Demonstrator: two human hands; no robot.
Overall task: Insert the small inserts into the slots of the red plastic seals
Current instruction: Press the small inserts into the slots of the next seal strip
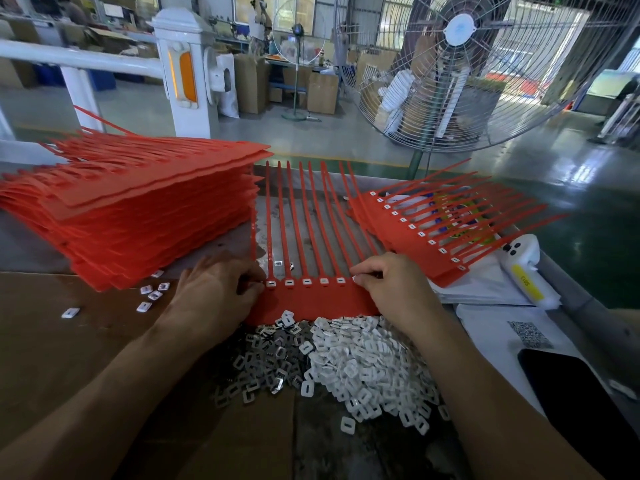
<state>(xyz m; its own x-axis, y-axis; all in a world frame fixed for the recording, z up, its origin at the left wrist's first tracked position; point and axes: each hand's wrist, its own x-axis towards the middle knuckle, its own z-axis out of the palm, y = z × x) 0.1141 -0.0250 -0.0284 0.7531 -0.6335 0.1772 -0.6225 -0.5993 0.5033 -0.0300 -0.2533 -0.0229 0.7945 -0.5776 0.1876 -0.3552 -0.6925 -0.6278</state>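
Note:
A red strip of joined plastic seals lies flat in front of me, its thin tails fanning away. Several of its slots hold white inserts. My left hand presses its curled fingertips on the strip's left end, at the leftmost slot. My right hand pinches a small white insert at the slot on the strip's right end. A heap of loose white plastic inserts and grey metal inserts lies just below the strip.
A tall stack of red seal strips fills the left. A fitted strip rests at the right on white bags. A black phone, a white handheld device and a big floor fan stand right.

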